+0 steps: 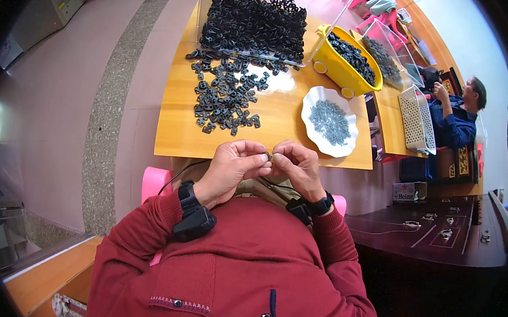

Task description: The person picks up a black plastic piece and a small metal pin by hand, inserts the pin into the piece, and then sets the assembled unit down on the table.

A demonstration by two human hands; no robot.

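Note:
Close to the table's near edge, my left hand (235,165) and my right hand (298,166) meet with fingertips pinched together. Between them is a small dark plastic piece (269,157), mostly covered by the fingers. Its exact shape is hidden. Just beyond lies a loose heap of small black plastic pieces with holes (224,96), which look like cord locks. To the right of my right hand, a white scalloped dish (349,120) holds many tiny grey metal parts (328,122), which look like springs.
A clear bin (292,62) piled with black pieces stands at the far side of the wooden table (173,128). Right of it is a yellow tub (341,66) of dark parts. Another person (455,117) sits at the right beside a white perforated basket (417,119).

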